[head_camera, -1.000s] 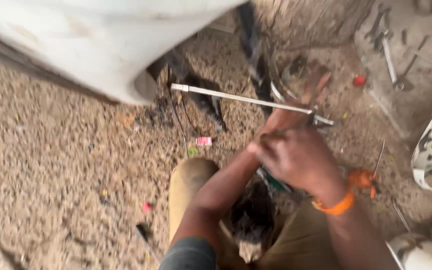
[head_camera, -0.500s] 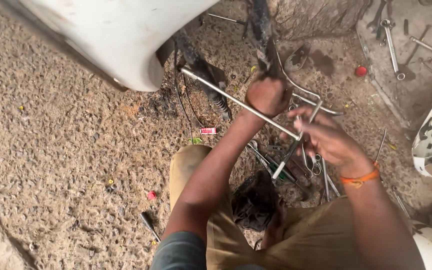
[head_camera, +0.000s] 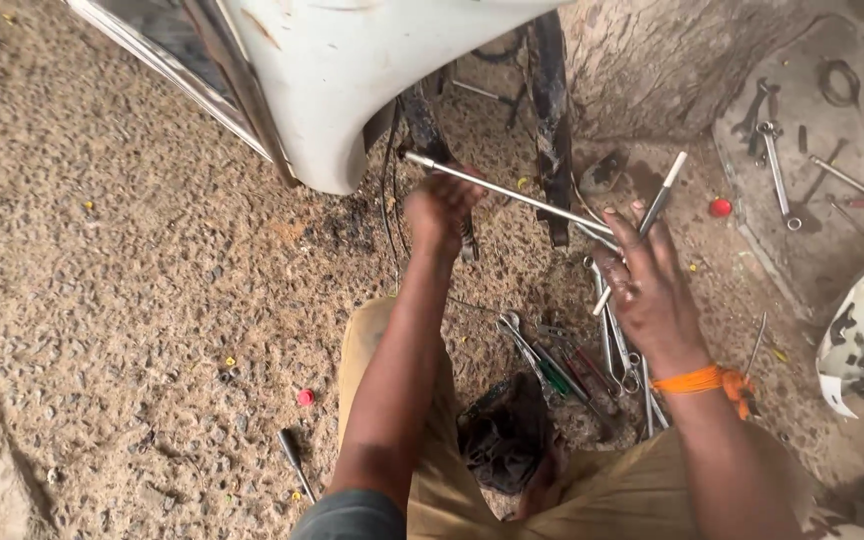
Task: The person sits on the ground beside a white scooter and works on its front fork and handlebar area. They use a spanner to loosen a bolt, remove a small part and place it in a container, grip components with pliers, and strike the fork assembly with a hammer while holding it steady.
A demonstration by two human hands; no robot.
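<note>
At far left lies bare gravel ground (head_camera: 102,280), with a small red cap (head_camera: 305,397) and a dark bolt (head_camera: 295,462) near your left knee. Above, a white panel (head_camera: 352,80) hangs over the ground. Your left hand (head_camera: 439,205) sits just under its edge, fingers clenched around a long metal rod (head_camera: 512,192) that slants down to the right. Below and between your arms, a pile of wrenches (head_camera: 572,365) lies on the ground beside a dark rag (head_camera: 507,435). Your right hand (head_camera: 652,285), with an orange band (head_camera: 697,380) at the wrist, has its fingers spread and loosely grasping a shorter rod (head_camera: 642,225) that crosses the long one. At far right, more wrenches (head_camera: 777,150) rest on a concrete slab (head_camera: 852,220).
</note>
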